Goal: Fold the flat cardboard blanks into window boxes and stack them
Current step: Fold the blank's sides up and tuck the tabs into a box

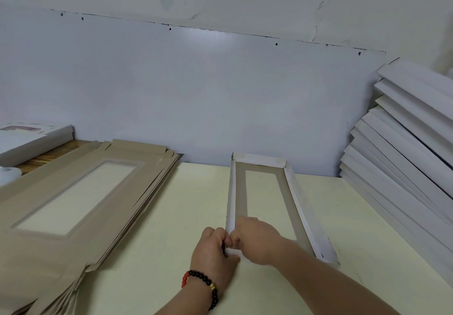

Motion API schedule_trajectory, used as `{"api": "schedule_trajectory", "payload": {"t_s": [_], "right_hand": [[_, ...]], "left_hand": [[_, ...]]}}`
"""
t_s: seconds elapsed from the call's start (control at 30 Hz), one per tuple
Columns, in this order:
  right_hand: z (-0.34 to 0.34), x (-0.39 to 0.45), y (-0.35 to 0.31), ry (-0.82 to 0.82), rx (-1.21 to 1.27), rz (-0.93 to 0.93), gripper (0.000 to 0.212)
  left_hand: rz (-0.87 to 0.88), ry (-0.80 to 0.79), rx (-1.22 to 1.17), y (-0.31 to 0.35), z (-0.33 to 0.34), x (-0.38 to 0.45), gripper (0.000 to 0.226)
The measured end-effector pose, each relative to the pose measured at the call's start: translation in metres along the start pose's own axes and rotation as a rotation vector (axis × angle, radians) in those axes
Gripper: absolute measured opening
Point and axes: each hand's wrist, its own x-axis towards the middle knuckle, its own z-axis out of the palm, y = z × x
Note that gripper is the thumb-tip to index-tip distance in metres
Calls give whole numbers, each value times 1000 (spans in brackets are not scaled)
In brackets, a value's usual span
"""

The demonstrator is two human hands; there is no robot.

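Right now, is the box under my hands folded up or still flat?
Mostly folded: the window box has its far and side walls raised. Both hands, left and right, pinch its near-left corner.

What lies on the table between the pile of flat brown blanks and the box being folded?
Nothing: in the head view, only bare table separates the pile of blanks from the box.
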Motion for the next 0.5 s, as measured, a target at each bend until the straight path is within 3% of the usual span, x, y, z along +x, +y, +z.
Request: {"api": "schedule_trajectory", "payload": {"t_s": [0.13,0.2,0.33,0.4,0.5], "right_hand": [[-2,-11,2,-23,-86,-22,37],[-4,-20,6,13,-97,-57,44],[7,-51,33,227,-39,-7,27],[11,-78,55,257,-45,30,27],[14,-116,83,284,-240,52,23]], "left_hand": [[59,-24,59,-2,1,-2,27],[106,-41,128,-2,1,-5,9],[194,-72,337,-1,6,-6,20],[219,-81,419,1,5,-5,20],[221,-120,513,2,-1,0,22]]}}
